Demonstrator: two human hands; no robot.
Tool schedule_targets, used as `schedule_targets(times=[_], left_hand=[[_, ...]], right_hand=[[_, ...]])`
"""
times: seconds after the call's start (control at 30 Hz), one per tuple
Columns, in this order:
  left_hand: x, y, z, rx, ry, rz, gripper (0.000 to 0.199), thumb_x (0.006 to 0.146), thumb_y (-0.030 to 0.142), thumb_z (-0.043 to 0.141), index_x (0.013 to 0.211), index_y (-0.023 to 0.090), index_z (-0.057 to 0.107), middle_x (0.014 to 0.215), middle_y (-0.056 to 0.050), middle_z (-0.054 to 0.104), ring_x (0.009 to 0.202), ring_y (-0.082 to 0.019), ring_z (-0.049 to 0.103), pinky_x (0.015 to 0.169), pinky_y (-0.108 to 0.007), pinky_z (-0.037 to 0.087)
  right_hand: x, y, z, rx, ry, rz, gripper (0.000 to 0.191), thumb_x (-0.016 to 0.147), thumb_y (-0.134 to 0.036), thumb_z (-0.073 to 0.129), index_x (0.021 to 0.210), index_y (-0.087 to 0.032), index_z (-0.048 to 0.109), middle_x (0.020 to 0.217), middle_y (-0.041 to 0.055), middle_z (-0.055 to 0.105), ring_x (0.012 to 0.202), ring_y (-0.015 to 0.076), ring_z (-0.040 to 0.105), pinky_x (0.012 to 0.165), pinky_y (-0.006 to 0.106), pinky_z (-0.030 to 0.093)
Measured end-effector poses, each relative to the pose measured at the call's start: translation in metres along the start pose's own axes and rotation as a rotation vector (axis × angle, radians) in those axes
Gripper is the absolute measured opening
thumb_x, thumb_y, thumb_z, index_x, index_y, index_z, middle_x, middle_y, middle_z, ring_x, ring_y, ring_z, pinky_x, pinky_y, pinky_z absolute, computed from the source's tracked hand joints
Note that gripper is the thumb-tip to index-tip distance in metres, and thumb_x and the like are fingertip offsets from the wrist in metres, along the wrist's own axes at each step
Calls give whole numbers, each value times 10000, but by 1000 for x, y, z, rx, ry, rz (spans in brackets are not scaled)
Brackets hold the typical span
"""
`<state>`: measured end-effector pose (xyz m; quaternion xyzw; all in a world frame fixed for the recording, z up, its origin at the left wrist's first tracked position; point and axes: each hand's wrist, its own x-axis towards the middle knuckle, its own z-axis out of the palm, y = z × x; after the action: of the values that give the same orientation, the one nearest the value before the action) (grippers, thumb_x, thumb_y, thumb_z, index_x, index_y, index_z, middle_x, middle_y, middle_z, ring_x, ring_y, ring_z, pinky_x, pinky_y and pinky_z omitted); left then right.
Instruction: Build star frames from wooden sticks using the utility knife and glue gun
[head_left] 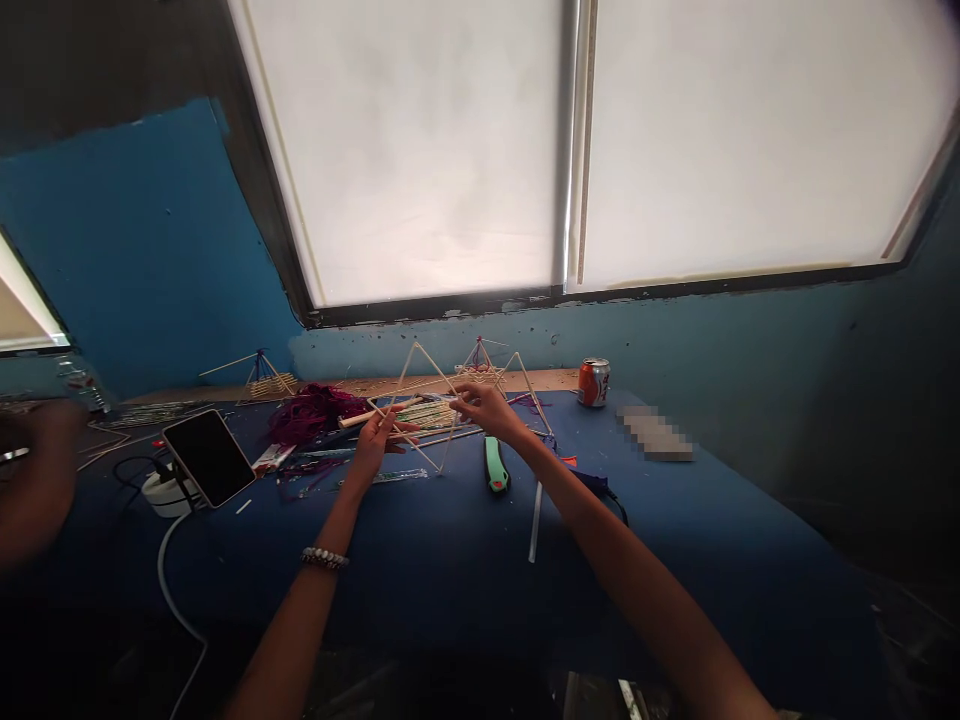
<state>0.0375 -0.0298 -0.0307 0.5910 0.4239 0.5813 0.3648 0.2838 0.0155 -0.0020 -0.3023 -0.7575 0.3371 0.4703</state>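
Observation:
Over the table, my left hand (376, 440) is closed on a frame of thin wooden sticks (429, 462), angular and open in the middle. My right hand (486, 408) pinches the same frame along its right side, fingertips together. Behind both hands lies a bundle of thin sticks (427, 415). A second pointed stick frame (531, 385) stands just beyond my right wrist. Below my right hand, a green box cutter (496, 466) rests on the table. Partly hidden by my right forearm is a dark blue glue gun (592, 482), with a translucent glue stick (535, 525) beside it.
A phone (210, 458) leans on a white round power strip (161, 495). Purple yarn (319, 412) lies behind it. Small stick pyramids (262, 378) stand at the back. A drink can (594, 382) is at back right. Another person's hand (41, 470) blurs at the left.

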Motion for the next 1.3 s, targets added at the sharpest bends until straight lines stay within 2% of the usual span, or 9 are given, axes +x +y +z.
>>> schedule_targets(times=[0.23,0.33,0.47,0.6,0.73,0.93,1.03,1.13,1.3], left_hand=[[-6,-6,-1,42,-22,-1,600,892,634,563,1266,165,540,976,-108,768,750,-223,759,536,-254,557],[-11,-8,0,92,-59,-32,567,907,602,537,1253,153,557,942,-109,755,722,-210,745,511,-237,521],[-15,-10,-1,108,-74,-15,511,881,561,561,1209,170,581,890,-79,741,691,-184,717,518,-224,497],[-14,-11,-1,103,-43,-7,528,826,574,630,1178,186,561,873,-58,744,668,-178,708,529,-228,508],[-12,-11,-2,106,5,27,545,811,639,643,1112,188,595,848,-60,755,613,-184,702,504,-240,507],[-11,-11,-6,45,14,53,601,761,627,724,1129,158,646,946,-99,781,718,-244,749,603,-298,562],[-12,-9,-6,29,17,37,630,773,615,725,1203,161,651,983,-104,785,752,-259,757,639,-318,578],[-15,-6,-5,35,33,37,663,791,609,713,1275,161,642,1012,-112,783,797,-265,761,621,-304,578],[-15,-5,-6,26,14,35,705,788,622,708,1326,174,624,1043,-113,780,822,-258,761,629,-302,585]], right_hand=[[-10,-4,0,149,94,23,400,800,-266,736,1069,-193,449,772,16,658,692,205,717,596,318,596],[-9,-3,-1,222,47,73,399,762,-227,762,1068,-174,512,818,34,689,691,188,716,656,334,615],[-7,2,-3,270,-16,124,252,690,-192,795,862,-158,614,771,21,693,674,159,697,703,328,616],[-6,5,-3,297,5,176,242,673,-151,776,827,-169,590,749,18,709,640,156,695,669,319,606],[-9,6,-4,298,-13,181,291,639,-97,766,818,-183,553,793,34,734,699,173,711,702,333,605],[-12,3,-6,277,-57,209,330,630,-106,802,853,-181,571,800,25,733,745,175,714,684,297,594],[-13,1,-6,268,-66,269,278,683,-143,817,852,-170,597,779,27,727,680,157,704,647,277,593],[-14,-2,-5,249,-75,264,203,794,-268,792,895,-162,652,808,55,742,691,156,715,644,258,591],[-15,-4,-4,171,-67,235,324,860,-481,732,858,-164,668,904,94,755,761,172,728,574,209,562]])
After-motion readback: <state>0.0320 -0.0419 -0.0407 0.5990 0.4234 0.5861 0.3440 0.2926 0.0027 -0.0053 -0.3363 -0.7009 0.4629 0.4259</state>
